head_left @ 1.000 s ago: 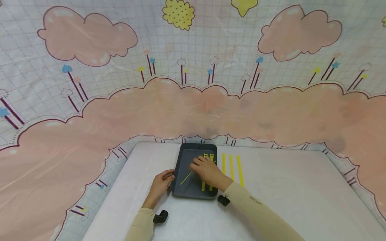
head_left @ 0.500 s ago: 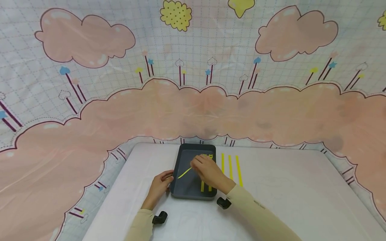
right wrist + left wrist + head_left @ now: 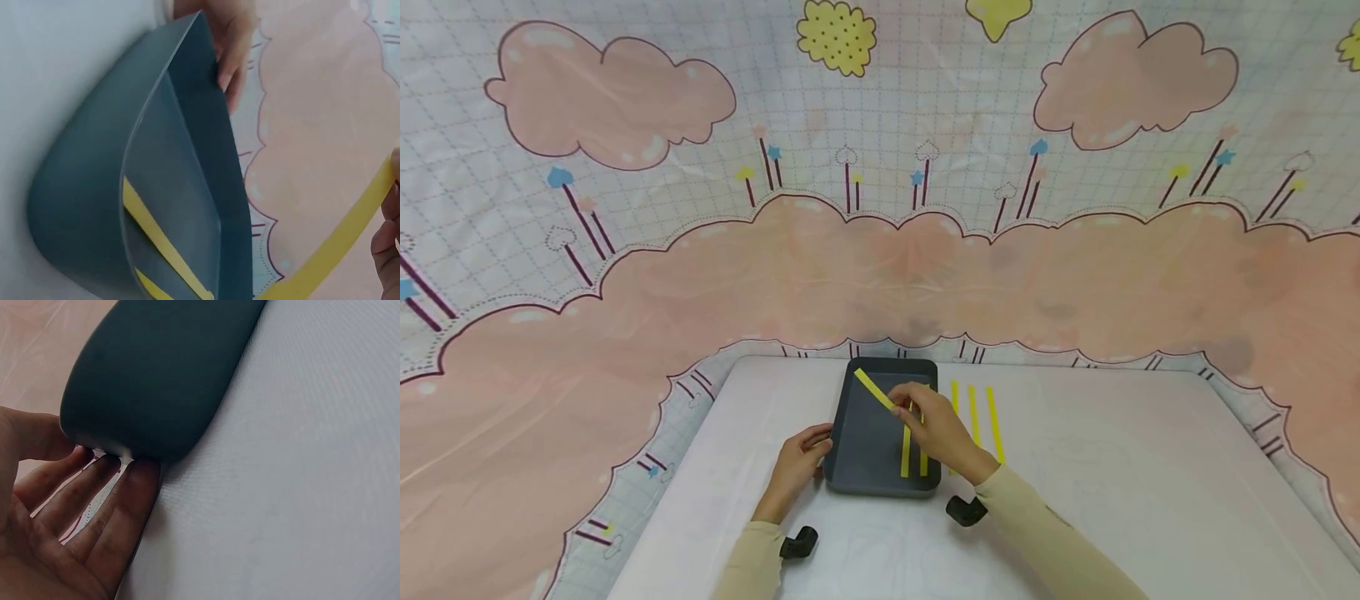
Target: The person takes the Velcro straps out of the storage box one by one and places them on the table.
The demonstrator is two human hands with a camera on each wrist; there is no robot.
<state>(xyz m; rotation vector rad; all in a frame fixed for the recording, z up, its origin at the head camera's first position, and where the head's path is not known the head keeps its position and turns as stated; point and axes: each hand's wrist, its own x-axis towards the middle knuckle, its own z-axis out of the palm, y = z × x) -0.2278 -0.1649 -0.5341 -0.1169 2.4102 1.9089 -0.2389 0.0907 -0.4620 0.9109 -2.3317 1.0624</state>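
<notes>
In the head view, a dark grey tray (image 3: 857, 467) lies on the white table. My right hand (image 3: 938, 429) is over its right half, pinching one end of a yellow cable tie (image 3: 874, 388), a flat strap type. The tie's other end points to the tray's far left corner. Beneath the hand, two more yellow ties (image 3: 906, 454) lie lengthwise along the tray's right side, their far ends partly covered. My left hand (image 3: 799, 462) is at the tray's left side; in the left wrist view its nearly straight fingers (image 3: 128, 506) touch the outer wall.
Several yellow ties (image 3: 973, 412) lie side by side on the table (image 3: 1112, 467), right of the tray; my right forearm covers some near ends. A cloud-patterned curtain (image 3: 880, 283) hangs behind the table. Black wrist cameras (image 3: 799, 543) sit at both wrists.
The held tie's free end has swung from the tray's lower left up to its far left corner. My right hand has turned and shifted slightly right; my left hand stays put.
</notes>
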